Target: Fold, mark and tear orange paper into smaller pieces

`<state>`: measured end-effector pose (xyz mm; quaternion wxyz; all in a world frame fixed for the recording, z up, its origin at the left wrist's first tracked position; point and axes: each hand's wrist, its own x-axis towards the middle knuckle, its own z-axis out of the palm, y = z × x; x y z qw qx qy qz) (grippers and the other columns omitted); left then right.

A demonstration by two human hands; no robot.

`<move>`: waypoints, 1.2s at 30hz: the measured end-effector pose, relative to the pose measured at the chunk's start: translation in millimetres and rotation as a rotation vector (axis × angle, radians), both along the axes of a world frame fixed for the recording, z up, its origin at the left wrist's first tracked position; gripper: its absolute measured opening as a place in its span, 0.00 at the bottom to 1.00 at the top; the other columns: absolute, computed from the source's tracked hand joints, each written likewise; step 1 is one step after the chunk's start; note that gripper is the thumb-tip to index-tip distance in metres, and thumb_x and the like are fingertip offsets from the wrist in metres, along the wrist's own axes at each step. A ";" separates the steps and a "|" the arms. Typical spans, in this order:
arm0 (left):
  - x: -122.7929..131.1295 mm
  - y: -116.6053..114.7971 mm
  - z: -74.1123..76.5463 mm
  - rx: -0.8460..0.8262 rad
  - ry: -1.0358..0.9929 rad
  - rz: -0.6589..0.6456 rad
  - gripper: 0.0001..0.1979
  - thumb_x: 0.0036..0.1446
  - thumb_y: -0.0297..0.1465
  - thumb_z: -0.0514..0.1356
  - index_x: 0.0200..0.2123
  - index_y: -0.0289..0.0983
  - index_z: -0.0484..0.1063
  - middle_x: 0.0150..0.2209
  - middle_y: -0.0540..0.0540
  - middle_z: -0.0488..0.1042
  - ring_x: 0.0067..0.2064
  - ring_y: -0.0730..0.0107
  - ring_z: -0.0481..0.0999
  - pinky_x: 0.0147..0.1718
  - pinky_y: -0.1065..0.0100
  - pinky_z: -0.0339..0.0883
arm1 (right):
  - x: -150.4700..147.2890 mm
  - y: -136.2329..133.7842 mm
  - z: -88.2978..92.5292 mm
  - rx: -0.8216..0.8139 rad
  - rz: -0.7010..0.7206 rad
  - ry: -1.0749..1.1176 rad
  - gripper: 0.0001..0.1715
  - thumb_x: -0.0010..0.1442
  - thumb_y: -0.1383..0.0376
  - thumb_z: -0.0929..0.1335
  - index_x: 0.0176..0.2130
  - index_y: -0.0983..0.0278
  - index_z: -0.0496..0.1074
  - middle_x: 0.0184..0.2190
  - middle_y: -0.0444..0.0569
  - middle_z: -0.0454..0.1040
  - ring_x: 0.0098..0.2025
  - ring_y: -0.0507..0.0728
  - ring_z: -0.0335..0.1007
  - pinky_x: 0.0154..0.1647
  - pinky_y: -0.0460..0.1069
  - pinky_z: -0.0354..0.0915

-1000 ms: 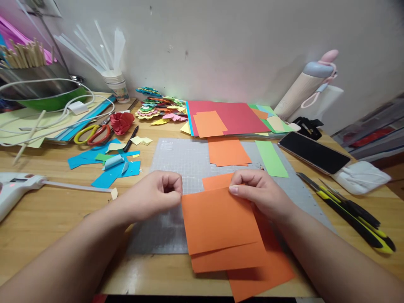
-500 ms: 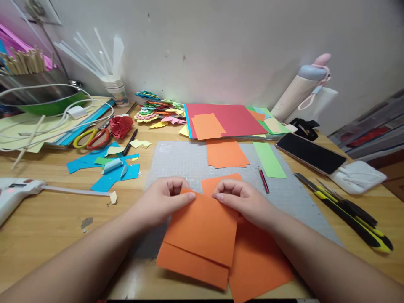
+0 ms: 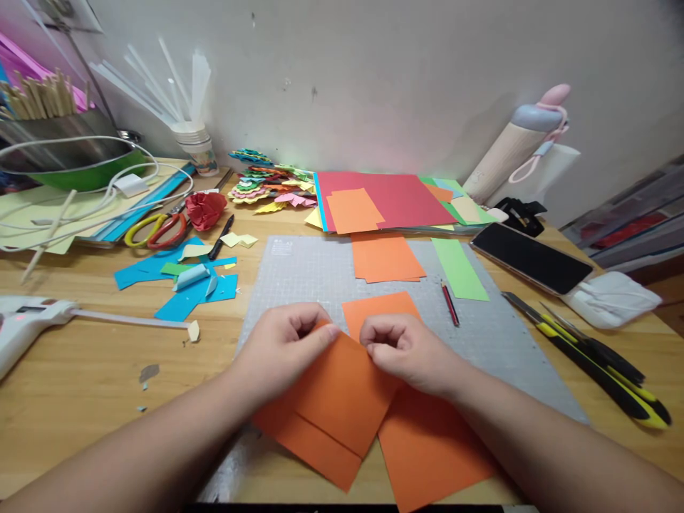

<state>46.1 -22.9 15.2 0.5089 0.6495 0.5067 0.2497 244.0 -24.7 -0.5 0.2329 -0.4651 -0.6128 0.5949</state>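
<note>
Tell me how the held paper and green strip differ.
The held paper is broad and orange; the green strip is narrow. The held paper is in the left hand; the green strip lies on the mat. The held paper shows overlapping layers; the green strip shows one plain face. Both have straight edges.

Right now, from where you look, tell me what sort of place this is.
Probably a papercraft workspace, perhaps at home: a gridded cutting mat lies on the wooden tabletop, a yellow-and-black utility knife rests by its right edge, and cut blue paper scraps lie to its left.
</note>
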 end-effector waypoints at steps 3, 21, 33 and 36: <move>-8.6 7.2 5.2 -0.051 -0.068 0.149 0.15 0.53 0.41 0.59 0.23 0.37 0.66 0.21 0.53 0.64 0.24 0.75 0.62 0.23 0.73 0.55 | 7.3 6.6 -1.2 -0.081 -0.035 0.039 0.01 0.45 0.68 0.62 0.23 0.62 0.62 0.18 0.38 0.61 0.21 0.48 0.59 0.23 0.45 0.55; -15.1 25.5 -11.3 -0.152 -0.408 0.531 0.14 0.45 0.39 0.66 0.32 0.37 0.69 0.29 0.50 0.73 0.28 0.72 0.72 0.26 0.71 0.65 | 12.8 4.2 -9.4 -0.272 0.049 0.477 0.14 0.56 0.61 0.70 0.43 0.62 0.73 0.34 0.47 0.74 0.34 0.53 0.71 0.40 0.50 0.67; -14.9 -0.2 5.8 0.072 0.023 -0.134 0.32 0.50 0.43 0.63 0.59 0.46 0.63 0.57 0.45 0.68 0.58 0.52 0.65 0.56 0.49 0.59 | 24.3 7.3 -0.2 -0.165 0.034 0.511 0.08 0.53 0.62 0.71 0.31 0.65 0.73 0.28 0.44 0.70 0.29 0.49 0.65 0.31 0.44 0.60; -24.5 11.0 14.5 -0.166 -0.117 0.134 0.27 0.55 0.44 0.57 0.57 0.42 0.64 0.44 0.42 0.76 0.43 0.56 0.77 0.40 0.55 0.71 | 33.6 17.5 5.6 -0.216 -0.125 0.491 0.11 0.52 0.61 0.71 0.26 0.65 0.67 0.21 0.40 0.65 0.22 0.47 0.59 0.23 0.43 0.56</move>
